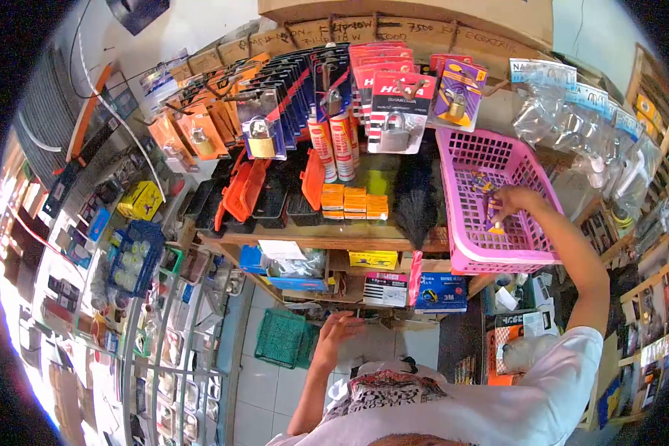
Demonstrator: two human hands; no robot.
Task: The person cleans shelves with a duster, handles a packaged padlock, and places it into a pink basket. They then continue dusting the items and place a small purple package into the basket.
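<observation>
My right hand (514, 202) reaches into a pink plastic basket (461, 241) on the right of the wooden shelf. Its fingers are closed on a small purple and yellow packet (492, 215); another similar packet (482, 181) lies just beyond it on the basket floor. My left hand (340, 327) hangs in front of the shelf, above the tiled floor, with its fingers apart and nothing in it.
Carded padlocks (398, 111) hang above the shelf. Small orange boxes (354, 203), white and orange tubes (342, 146) and black cases with orange lids (244, 187) stand on it. A green basket (279, 338) is on the floor; plastic-bagged items (576, 123) hang right.
</observation>
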